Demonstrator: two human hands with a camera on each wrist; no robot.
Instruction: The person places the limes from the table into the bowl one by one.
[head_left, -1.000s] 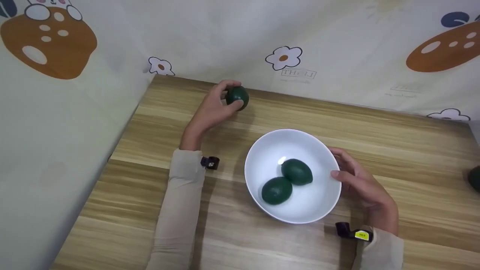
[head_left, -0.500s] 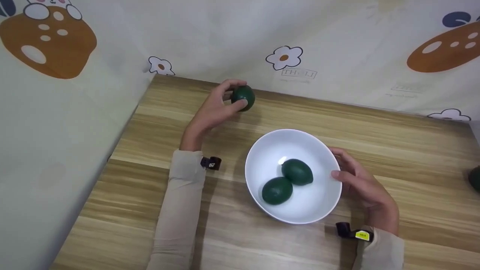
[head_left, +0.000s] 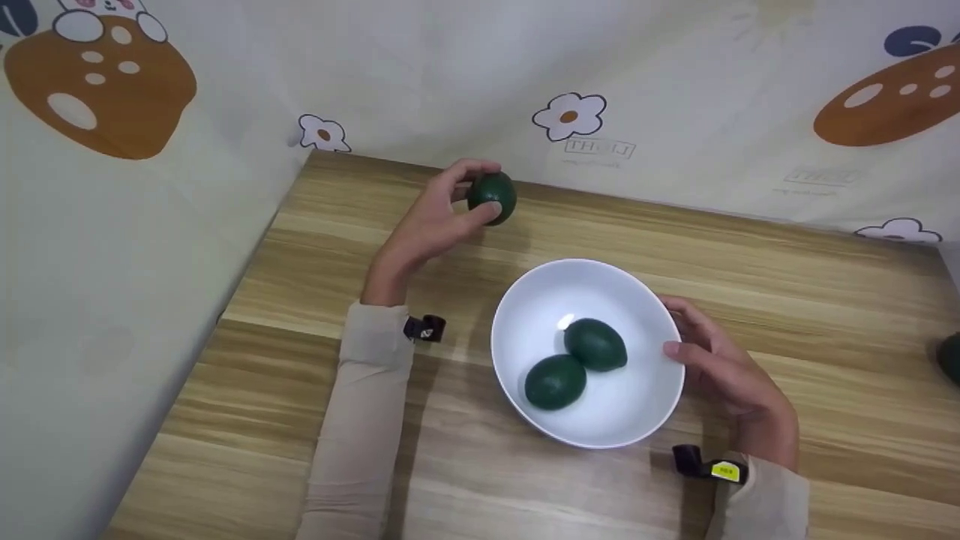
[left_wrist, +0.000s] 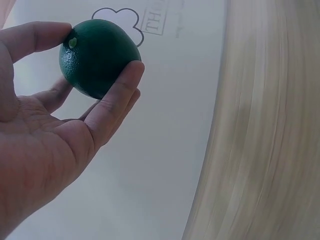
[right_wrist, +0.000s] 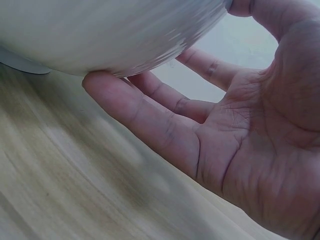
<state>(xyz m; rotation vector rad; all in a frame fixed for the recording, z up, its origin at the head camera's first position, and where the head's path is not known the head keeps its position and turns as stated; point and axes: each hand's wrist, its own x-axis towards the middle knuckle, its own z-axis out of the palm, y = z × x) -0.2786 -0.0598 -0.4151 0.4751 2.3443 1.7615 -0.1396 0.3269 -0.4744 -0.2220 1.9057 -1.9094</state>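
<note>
In the head view my left hand [head_left: 439,214] holds a dark green lime [head_left: 493,199] between thumb and fingers, above the back of the table. The left wrist view shows the lime's [left_wrist: 100,57] pebbled skin and a pale stem spot, with the fingers around its sides. A white bowl [head_left: 525,315] stands in the middle, with two more limes, one lime [head_left: 595,345] touching the other lime [head_left: 555,382]. My right hand [head_left: 727,367] grips the bowl's right side, thumb over the rim. In the right wrist view its fingers support the bowl's outer wall [right_wrist: 115,35] from below.
Another dark green round thing [head_left: 951,358] is cut off at the right edge of the head view. A pale printed sheet [head_left: 450,82] rises behind the wood-grain table [head_left: 300,270] and along its left side.
My left hand has shifted slightly to the right with the lime still held. The right hand, the bowl and the limes inside have stayed put.
</note>
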